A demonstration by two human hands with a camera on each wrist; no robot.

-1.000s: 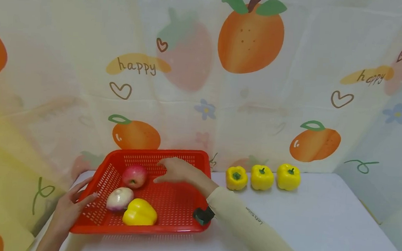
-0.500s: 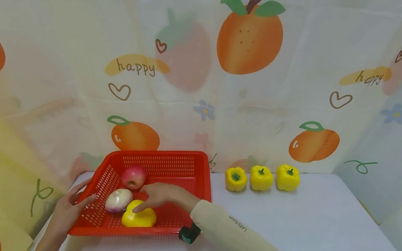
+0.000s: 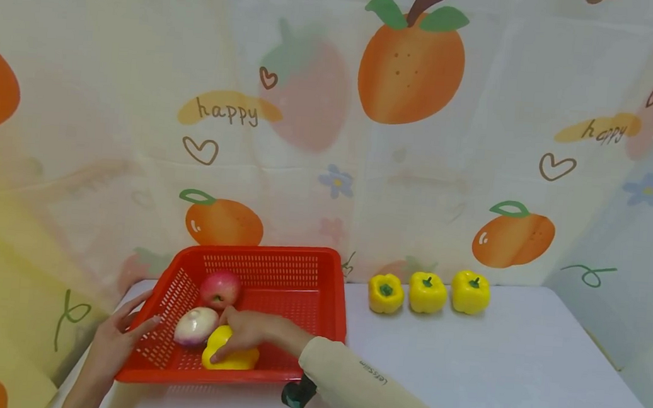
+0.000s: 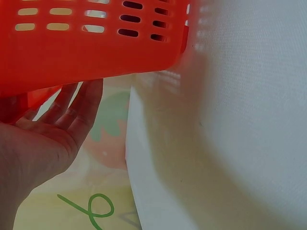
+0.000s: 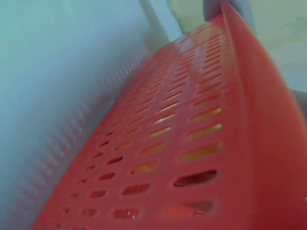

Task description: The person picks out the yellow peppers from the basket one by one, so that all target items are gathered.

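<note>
A red plastic basket with slotted walls sits on the left of the table in the head view. My left hand holds its left rim, thumb over the top and fingers outside. In the left wrist view, those fingers reach up under the rim. Inside the basket, my right hand grips a yellow bell pepper from above, covering part of it. Close beside are a white-and-purple bulb-shaped vegetable and a red apple. The basket's outer wall fills the right wrist view, hiding the right hand's grasp.
Three yellow bell peppers stand in a row right of the basket: the left one, the middle one and the right one. Behind the white table hangs a fruit-printed cloth. The basket's near wall rises in front of the gripped pepper.
My right hand has come down from the basket's back middle toward the near left and taken hold of the yellow bell pepper. The left hand has stayed on the rim.
</note>
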